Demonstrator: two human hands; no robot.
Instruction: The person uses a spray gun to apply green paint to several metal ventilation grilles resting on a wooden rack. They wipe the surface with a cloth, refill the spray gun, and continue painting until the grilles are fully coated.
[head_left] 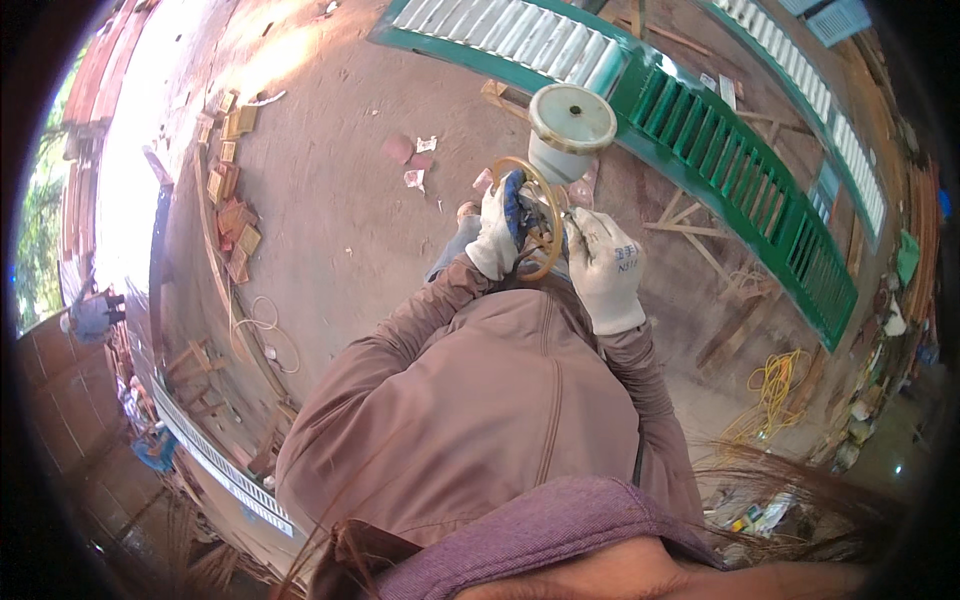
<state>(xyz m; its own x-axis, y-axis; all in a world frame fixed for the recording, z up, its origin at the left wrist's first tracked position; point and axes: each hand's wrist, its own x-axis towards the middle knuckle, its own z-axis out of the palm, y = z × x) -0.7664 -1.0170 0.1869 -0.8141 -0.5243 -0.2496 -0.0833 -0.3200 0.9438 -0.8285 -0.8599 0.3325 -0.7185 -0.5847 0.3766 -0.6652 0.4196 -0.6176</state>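
Note:
My left hand (492,228), in a white work glove with a blue patch by the fingers, is closed around a looped tan hose (551,200). Just right of the loop is my right hand (608,262), gloved in white with dark marks on its back. Its fingers are curled together at a small dark part, too hidden to name. Right above both hands sits a white cup (568,148) with a round, tan-rimmed lid and a dark spot at its centre. What supports the cup is hidden. Beyond it stretches a louvered shutter panel (622,78), partly white and partly green.
Another louvered panel (828,115) lies farther right. Wooden trestles (690,225) stand under the green panel. A yellow cord (775,390) is heaped at the right. Wood blocks (237,225) and a pale hose (268,325) lie on the left floor. A person (92,318) is at the far left.

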